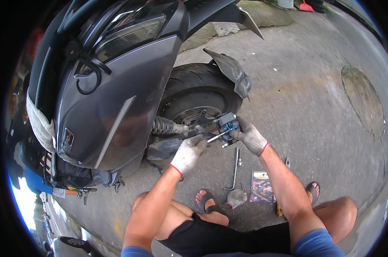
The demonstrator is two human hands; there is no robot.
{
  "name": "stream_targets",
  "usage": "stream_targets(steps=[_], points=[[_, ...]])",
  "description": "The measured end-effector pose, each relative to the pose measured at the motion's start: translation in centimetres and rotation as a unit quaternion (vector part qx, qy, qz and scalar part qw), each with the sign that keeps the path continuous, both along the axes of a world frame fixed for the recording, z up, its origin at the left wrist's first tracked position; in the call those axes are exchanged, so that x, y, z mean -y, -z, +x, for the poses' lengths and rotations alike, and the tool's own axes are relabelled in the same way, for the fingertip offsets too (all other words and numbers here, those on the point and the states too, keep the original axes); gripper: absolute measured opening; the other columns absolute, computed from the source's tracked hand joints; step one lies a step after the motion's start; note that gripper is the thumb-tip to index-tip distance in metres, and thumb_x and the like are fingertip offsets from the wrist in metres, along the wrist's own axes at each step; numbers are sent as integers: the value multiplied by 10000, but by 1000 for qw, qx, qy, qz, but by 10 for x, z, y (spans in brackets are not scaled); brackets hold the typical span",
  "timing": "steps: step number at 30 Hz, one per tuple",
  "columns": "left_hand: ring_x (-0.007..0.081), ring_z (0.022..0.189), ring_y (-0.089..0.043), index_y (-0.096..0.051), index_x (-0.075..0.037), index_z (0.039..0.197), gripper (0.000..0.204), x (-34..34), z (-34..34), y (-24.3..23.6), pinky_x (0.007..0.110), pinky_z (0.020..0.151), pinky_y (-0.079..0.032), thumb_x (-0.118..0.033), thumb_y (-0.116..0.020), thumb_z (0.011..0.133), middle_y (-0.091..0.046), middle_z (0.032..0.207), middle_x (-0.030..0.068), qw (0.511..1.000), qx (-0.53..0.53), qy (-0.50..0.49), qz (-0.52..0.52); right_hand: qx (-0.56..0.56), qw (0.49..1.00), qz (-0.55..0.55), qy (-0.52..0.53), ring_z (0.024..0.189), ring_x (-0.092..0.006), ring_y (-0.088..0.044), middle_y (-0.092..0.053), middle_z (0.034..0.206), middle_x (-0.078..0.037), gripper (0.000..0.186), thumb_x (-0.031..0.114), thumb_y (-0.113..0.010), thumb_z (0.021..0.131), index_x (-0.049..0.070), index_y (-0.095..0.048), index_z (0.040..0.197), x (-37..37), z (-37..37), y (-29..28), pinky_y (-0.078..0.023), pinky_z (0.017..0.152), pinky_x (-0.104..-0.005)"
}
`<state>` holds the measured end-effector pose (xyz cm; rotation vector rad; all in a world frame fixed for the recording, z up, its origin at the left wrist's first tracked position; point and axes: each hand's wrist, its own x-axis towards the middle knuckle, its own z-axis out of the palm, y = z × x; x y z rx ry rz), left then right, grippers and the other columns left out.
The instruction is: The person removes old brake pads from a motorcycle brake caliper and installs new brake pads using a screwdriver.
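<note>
Both my hands wear pale work gloves with red cuffs and meet beside the wheel (202, 92) of a dark grey scooter (129, 81). My right hand (250, 138) is closed on the right side of a black brake caliper (227, 121) with bright blue parts. From my left hand (188, 155), closed in a grip, a slim silver-shafted tool (216, 137) points right and up to the caliper's blue parts. The glove hides its handle, so its exact kind cannot be made out. A coil-spring shock absorber (166, 126) sits left of the caliper.
On the concrete by my feet lie an L-shaped wrench (236, 169), a crumpled pale bundle (236, 198) and a flat printed package (262, 186). A loose-looking dark mudguard piece (234, 73) juts over the tyre. A red dustpan (305, 6) is far off.
</note>
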<state>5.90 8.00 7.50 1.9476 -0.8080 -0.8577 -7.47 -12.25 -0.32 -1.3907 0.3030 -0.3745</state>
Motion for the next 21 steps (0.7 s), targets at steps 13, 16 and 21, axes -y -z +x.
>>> stream_targets(steps=[13,16,21], points=[[394,912,-680,-657,21,1071,222,-6,-12,27,403,807,-529,-126,-612,911,-681,962,246,904,414,9,-109,20,999,20,-21,1184,-178,-585,-619,1322,-134,782,130,-720,855,-22,-352,1529,4,2,6,-462,1027,-313],[369,985,-679,-660,3,1098,223,-6,-13,15,381,854,-517,-123,-640,915,-691,1059,229,974,225,-15,-27,26,999,2,-45,1225,-202,-570,-597,1358,-154,815,122,-721,836,-35,-333,1534,8,-3,-1,-436,1060,-317],[179,855,-590,-652,17,1088,221,-9,-3,26,314,768,-474,-136,-633,930,-638,913,109,983,180,-17,-43,53,994,83,-54,1256,-216,-560,-582,1380,-170,860,101,-724,801,-39,-314,1544,8,-1,7,-420,1080,-322]])
